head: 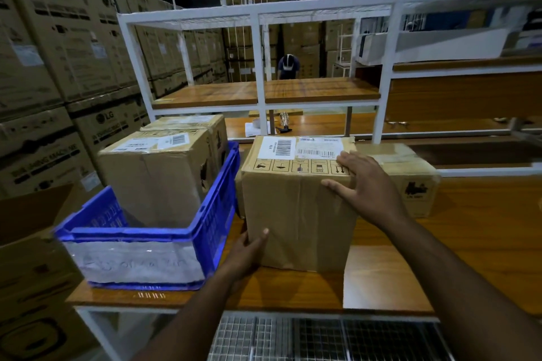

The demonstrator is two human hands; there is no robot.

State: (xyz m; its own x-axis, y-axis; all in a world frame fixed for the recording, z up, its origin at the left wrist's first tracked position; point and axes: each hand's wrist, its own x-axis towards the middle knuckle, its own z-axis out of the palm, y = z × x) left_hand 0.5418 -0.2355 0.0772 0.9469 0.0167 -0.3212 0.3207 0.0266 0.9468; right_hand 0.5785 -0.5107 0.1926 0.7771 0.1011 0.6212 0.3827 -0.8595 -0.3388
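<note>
A taped cardboard box point(296, 214) with barcode labels on top stands on the wooden table point(457, 267) in front of me. My left hand point(245, 252) holds its lower left corner, thumb on the front face and fingers round the side. My right hand point(366, 184) lies flat with spread fingers over the box's top right edge. To the left a blue plastic crate point(211, 214) holds two more labelled cardboard boxes point(158, 176).
Another cardboard box point(410, 182) stands behind my right hand. A white metal rack point(261, 67) with wooden shelves rises behind the table. Stacked appliance cartons point(58, 53) fill the left side. A person point(289, 66) bends over in the background. Tape and a tool point(284, 123) lie beyond.
</note>
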